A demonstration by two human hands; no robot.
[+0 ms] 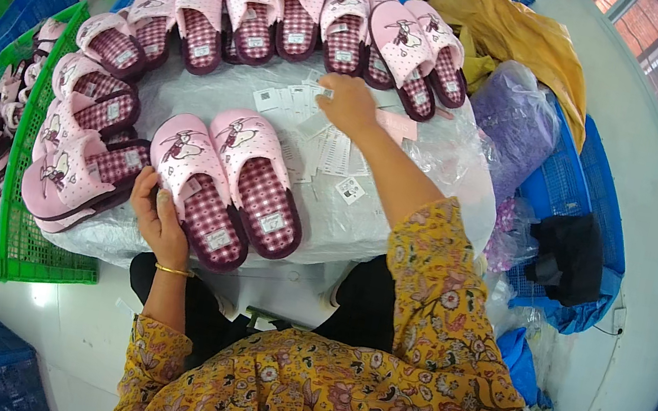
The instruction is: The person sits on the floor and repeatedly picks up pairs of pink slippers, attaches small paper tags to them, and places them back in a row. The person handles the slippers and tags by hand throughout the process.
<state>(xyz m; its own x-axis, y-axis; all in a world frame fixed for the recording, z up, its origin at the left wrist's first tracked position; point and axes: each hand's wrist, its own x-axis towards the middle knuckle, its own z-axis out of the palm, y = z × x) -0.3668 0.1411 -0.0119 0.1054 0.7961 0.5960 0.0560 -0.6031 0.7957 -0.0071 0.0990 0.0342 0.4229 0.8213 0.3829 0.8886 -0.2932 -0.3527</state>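
Note:
A pair of pink slippers with a printed cartoon figure and checked insoles lies in front of me: the left slipper (185, 147) and the right slipper (246, 138), toes pointing away. Against the outer side of the left one rests my left hand (160, 215), its fingers apart and gripping nothing. My right hand (348, 105) reaches over the white paper tags (286, 99) at the table's middle. Thumb and forefinger close around the edge of a tag there, partly hidden by the fingers. A loose square tag (350, 190) lies nearer to me.
More pink slippers (299, 2) line the far and left edges of the plastic-covered table (359, 233). A green crate (21, 230) with slippers stands left. Blue crates (603, 201), a purple bag (515, 124) and a black cloth (571, 257) are at right.

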